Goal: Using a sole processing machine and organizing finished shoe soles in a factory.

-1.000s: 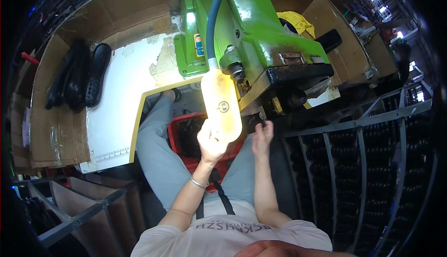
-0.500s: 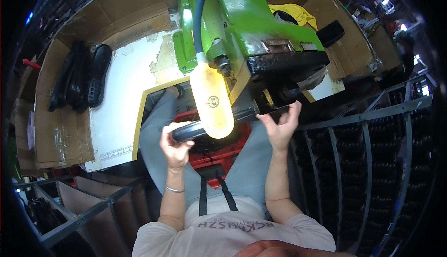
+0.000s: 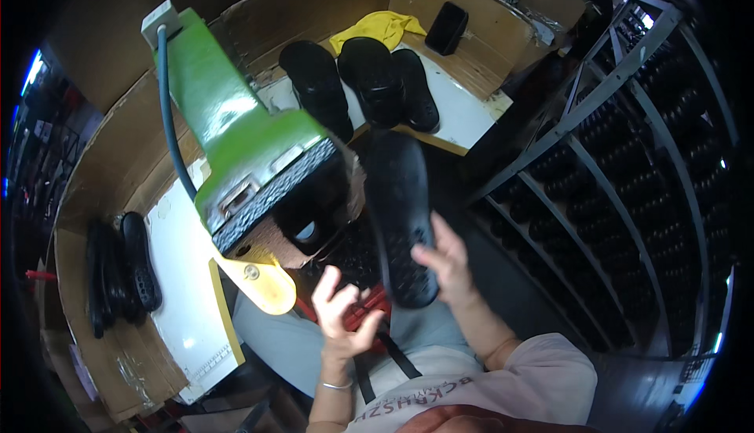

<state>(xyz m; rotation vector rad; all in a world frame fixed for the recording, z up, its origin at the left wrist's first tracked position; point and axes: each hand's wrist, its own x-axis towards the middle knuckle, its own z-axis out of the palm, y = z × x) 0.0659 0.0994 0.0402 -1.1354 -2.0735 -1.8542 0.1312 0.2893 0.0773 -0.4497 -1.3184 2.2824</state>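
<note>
My right hand [image 3: 452, 266] grips a black shoe sole [image 3: 399, 197] by its lower end, thumb on the face and fingers behind the edge. The sole stands nearly upright beside the green machine [image 3: 232, 123], its small round recesses facing me. To its left, my left hand [image 3: 342, 317] is raised with fingers apart, holding nothing. It is just below the machine's dark, worn head and beside a yellow rounded plate [image 3: 269, 288]. Further back, several black soles [image 3: 312, 80] lie on the white tabletop [image 3: 463, 115], some of them stacked.
Cardboard walls [image 3: 479, 40] edge the table. More black soles [image 3: 140, 264] lean together at the left. A yellow cloth [image 3: 377, 29] and a small black block [image 3: 447, 28] lie at the back. Metal racks [image 3: 605, 186] full of dark items stand close on my right.
The sole, held by both hands under the machine before, is now upright in my right hand, to the machine's right. My left hand has let go. The view has turned right.
</note>
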